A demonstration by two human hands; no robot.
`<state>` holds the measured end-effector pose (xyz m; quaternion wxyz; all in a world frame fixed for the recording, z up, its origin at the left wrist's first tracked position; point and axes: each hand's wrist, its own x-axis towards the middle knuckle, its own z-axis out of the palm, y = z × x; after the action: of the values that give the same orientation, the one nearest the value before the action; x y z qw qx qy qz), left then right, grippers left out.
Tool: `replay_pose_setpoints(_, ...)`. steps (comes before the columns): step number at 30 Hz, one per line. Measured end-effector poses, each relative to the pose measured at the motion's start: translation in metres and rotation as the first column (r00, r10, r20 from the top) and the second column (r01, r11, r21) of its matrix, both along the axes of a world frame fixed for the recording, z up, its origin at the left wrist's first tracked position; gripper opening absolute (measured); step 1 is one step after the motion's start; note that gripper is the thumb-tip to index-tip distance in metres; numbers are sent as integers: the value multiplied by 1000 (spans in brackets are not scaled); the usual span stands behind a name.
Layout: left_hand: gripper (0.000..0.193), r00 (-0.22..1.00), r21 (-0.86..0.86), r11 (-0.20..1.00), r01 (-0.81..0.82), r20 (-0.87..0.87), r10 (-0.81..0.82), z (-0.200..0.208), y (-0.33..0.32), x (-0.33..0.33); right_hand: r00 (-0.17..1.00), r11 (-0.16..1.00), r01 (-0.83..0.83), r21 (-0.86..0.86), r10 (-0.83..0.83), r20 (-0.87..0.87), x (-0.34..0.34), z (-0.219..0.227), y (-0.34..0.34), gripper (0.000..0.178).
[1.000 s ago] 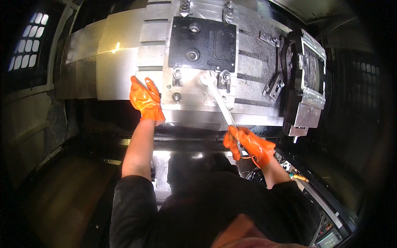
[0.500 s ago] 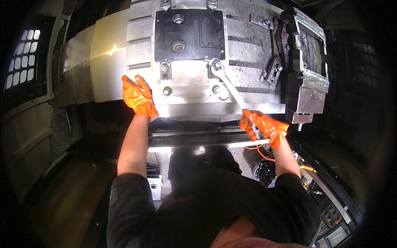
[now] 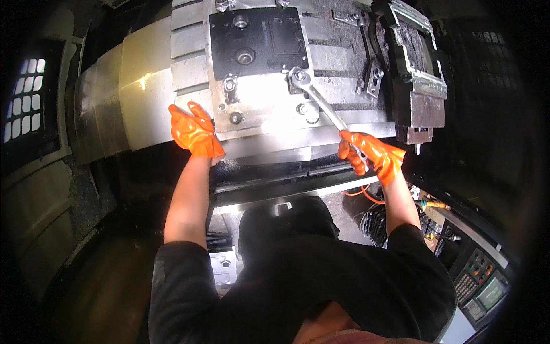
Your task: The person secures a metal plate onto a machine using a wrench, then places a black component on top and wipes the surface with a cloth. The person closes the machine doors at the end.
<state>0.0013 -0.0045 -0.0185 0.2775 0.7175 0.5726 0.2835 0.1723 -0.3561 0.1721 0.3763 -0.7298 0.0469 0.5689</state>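
My right hand (image 3: 372,156), in an orange glove, is closed around the handle of a long metal wrench (image 3: 329,109). The wrench's far end sits over a clamp nut at the near right corner of a black rectangular plate (image 3: 260,57). Beneath that plate lies a bright metal fixture plate (image 3: 258,109). On the near left corner is another clamp with a bolt (image 3: 230,86). My left hand (image 3: 193,131), gloved in orange too, rests with fingers apart on the near edge of the slotted machine table (image 3: 189,73), left of the fixture plate.
To the right stands a heavy machine vise (image 3: 421,106), with a loose-looking strap clamp (image 3: 373,79) beside it. Stepped metal covers (image 3: 134,86) extend leftward. A metal sill (image 3: 298,194) crosses before my body. At lower right is a control panel (image 3: 478,281).
The whole view has shifted and tilted slightly. My right hand has swung the wrench handle a little away from me and rightward. My left hand stays on the table edge.
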Motion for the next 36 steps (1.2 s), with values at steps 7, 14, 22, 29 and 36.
replay_pose_setpoints(7,47,949,81,995,51,-316,-22,-19,10,0,998,998,35,61,-39,52,-6,-5,-4,63)
replay_pose_setpoints(14,45,953,183,980,82,-302,-23,1,5,-7,998,999,30,25,-31,57,-18,7,7,62)
replay_pose_setpoints(22,38,967,204,977,63,-254,-9,5,2,-7,986,991,-124,41,119,114,8,45,16,62)
replay_pose_setpoints(29,28,936,212,974,83,-351,-4,8,0,-4,989,990,-136,36,138,-45,38,11,-2,55)
replay_pose_setpoints(36,24,814,-300,953,-34,545,201,-17,6,-3,997,978,-75,197,71,30,1,-7,-3,40)
